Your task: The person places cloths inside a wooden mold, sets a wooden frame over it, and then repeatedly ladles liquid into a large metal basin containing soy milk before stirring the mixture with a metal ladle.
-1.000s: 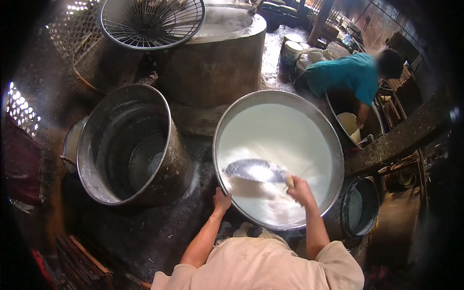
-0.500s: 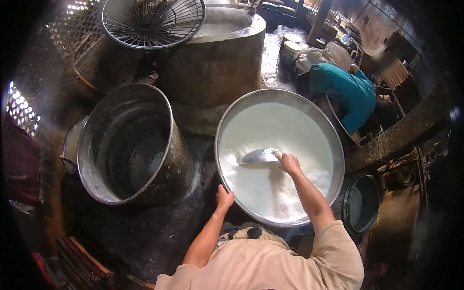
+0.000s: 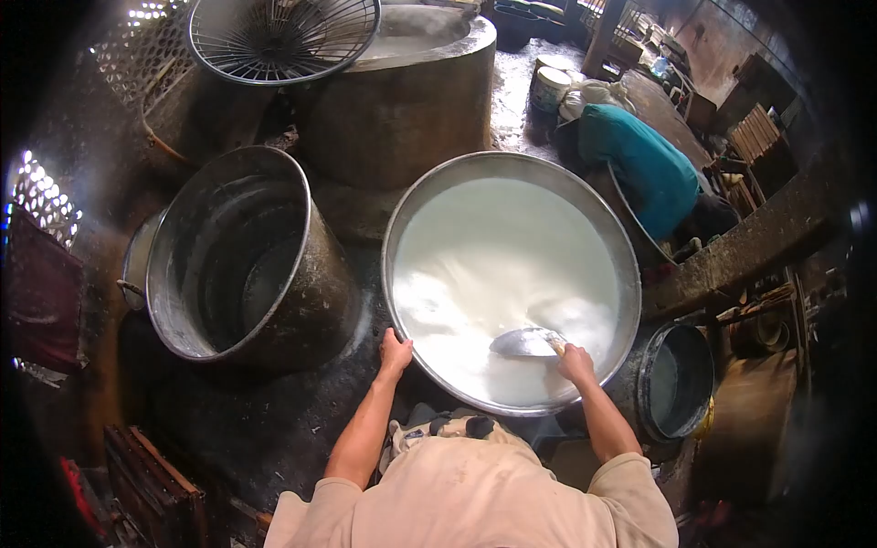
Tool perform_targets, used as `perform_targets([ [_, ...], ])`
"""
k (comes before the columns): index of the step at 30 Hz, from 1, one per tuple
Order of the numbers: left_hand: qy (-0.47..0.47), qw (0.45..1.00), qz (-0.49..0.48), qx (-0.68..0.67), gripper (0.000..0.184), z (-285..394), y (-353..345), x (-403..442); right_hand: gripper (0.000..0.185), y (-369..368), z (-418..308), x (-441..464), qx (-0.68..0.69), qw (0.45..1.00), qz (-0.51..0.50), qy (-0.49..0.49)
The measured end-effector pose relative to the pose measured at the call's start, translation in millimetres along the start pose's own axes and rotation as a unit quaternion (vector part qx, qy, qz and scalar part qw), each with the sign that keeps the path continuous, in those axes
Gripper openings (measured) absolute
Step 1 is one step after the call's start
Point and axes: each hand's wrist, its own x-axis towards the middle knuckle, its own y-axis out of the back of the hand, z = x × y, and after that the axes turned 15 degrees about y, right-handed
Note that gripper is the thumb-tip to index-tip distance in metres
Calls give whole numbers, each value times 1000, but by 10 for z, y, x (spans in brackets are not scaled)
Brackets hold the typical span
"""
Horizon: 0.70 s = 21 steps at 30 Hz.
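A wide round metal vat full of milky white liquid stands in front of me. My left hand is closed on the vat's near-left rim, thumb up. In my right hand is the short handle of a metal scoop, near the vat's front right side. The scoop's shiny curved bowl points left and lies partly in the liquid; its lower edge is hidden there. Pale ripples and foam spread around it.
Left of the vat stands a tall metal pot, tilted in view. Behind are a steaming masonry cauldron and a round slatted metal basket. A co-worker in a teal shirt bends over another vessel; a dark bucket stands at right.
My right hand has drawn the scoop through the liquid toward me and slightly right. My left hand stays on the rim. The view has shifted a little.
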Motion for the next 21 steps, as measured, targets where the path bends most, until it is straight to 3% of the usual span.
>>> perform_targets([
  [6, 5, 999, 31, -6, 42, 54, -40, -79, 33, 779, 472, -668, 13, 998, 41, 50],
  [13, 20, 997, 68, -5, 55, 18, -105, -124, 34, 1786, 895, -606, 47, 985, 135, 101],
  [16, 25, 996, 86, 10, 54, -15, -153, -50, 38, 1607, 877, -159, 84, 962, 258, -4],
  [19, 35, 996, 83, 19, 52, 45, -112, -141, 38, 1279, 884, 342, 65, 959, 270, -47],
  [21, 35, 996, 84, 24, 51, 54, -83, -174, 35, 1040, 940, 513, 118, 969, 212, -53],
])
